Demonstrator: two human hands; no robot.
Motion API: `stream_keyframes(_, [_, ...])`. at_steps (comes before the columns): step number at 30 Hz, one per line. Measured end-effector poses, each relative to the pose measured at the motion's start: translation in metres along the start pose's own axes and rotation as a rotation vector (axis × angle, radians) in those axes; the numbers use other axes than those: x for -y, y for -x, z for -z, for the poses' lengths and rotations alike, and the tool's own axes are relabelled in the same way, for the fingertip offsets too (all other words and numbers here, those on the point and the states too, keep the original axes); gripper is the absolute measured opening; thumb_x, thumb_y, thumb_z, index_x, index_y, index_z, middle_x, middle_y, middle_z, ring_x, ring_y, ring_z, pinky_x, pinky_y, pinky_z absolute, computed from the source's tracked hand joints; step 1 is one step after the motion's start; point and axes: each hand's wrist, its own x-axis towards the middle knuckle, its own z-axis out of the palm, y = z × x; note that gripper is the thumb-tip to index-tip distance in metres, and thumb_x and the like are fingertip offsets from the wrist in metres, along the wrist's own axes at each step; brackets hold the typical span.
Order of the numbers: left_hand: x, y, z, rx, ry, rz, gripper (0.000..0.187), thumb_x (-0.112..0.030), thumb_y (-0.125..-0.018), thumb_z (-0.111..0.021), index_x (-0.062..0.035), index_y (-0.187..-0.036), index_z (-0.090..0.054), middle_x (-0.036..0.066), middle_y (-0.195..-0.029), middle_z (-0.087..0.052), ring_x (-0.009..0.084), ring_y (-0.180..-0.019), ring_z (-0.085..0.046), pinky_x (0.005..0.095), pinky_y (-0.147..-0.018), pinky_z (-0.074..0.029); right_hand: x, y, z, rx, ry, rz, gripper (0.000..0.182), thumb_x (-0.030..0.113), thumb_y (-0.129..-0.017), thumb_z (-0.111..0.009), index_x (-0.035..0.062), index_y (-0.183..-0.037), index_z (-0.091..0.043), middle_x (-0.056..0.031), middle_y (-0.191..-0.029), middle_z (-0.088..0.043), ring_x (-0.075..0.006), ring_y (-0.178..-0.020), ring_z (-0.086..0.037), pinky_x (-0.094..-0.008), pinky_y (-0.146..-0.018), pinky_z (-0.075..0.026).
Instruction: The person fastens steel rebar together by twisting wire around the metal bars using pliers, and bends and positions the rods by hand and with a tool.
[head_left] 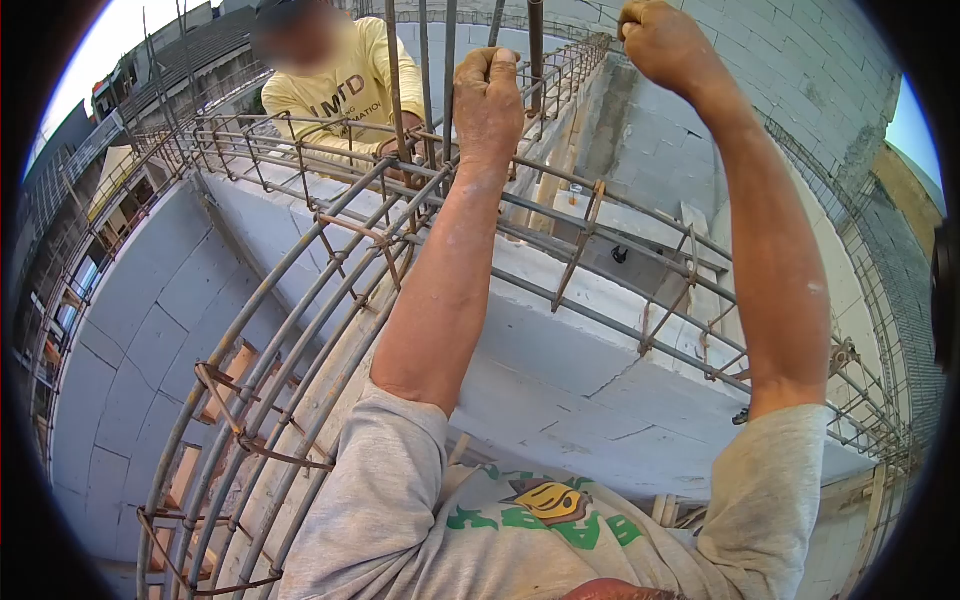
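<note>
My left hand (488, 105) is raised with its fingers curled closed around an upright steel bar (497, 22), which shows above the fist. Higher up on the right, my right hand (668, 48) makes a fist near the top edge of the view. A thin wire (598, 10) runs to that fist from the upper left; its end is hidden in the fingers. Several more upright bars (450, 60) stand just left of my left hand. Below both forearms lies a horizontal rebar cage (575, 245) with square stirrups, along the top of a block wall.
A co-worker in a yellow shirt (340, 95) is across the corner, a hand (400, 145) at the bars. A curved rebar cage (240, 400) sweeps down the left. Pale block walls (150, 370) drop below. A small cup (574, 195) sits on a ledge beyond.
</note>
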Motion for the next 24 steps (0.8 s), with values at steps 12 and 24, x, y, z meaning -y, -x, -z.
stream_keyframes(12, [-0.002,0.014,0.015,0.118,-0.275,-0.061,0.026,-0.023,-0.089,-0.065,0.0015,-0.098,-0.067,0.021,-0.121,-0.059,0.0339,-0.122,-0.051,0.0395,-0.105,-0.038,0.08,-0.008,-0.068,0.357,-0.135,0.275,0.025,0.006,-0.076,-0.059,0.0118,-0.098,-0.071,-0.0147,-0.092,-0.071,-0.0341,-0.089,-0.067,-0.0429,-0.077,-0.054])
stream_keyframes(24, [-0.015,0.022,0.01,0.004,-0.174,-0.002,0.033,-0.028,-0.093,-0.061,0.0038,-0.103,-0.061,0.023,-0.104,-0.063,0.0335,-0.097,-0.063,0.0419,-0.087,-0.049,0.088,0.012,-0.118,0.432,-1.209,0.318,0.032,0.001,-0.077,-0.066,0.0027,-0.109,-0.06,-0.0122,-0.092,-0.068,-0.0189,-0.084,-0.062,-0.0327,-0.077,-0.051])
